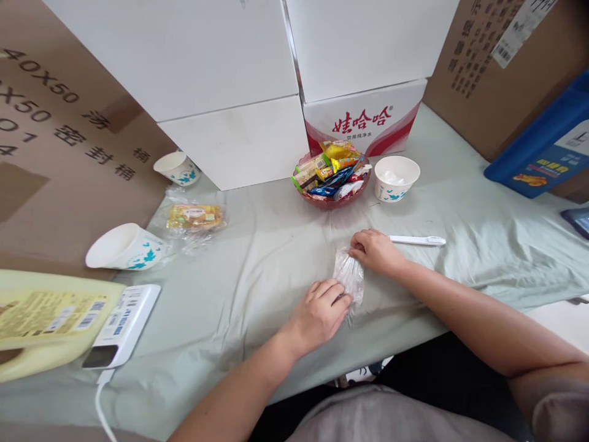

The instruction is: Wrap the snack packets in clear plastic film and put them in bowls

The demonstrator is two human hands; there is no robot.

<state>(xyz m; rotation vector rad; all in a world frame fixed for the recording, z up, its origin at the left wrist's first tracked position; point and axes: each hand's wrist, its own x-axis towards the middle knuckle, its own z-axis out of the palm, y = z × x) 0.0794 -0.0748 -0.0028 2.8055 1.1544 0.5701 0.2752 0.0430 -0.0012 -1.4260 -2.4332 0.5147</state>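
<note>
A small clear plastic packet lies on the pale green tablecloth near the front edge. My left hand pinches its near end, and my right hand grips its far end. A white pen-like stick rests just right of my right hand. Beyond the hands stands a red glass bowl heaped with wrapped snacks, with a white paper cup beside it.
At the left, a paper cup lies on its side, another cup stands upright, and a bagged yellow snack sits between them. A white scale and yellow jug occupy the front left. Cardboard and white boxes wall the back.
</note>
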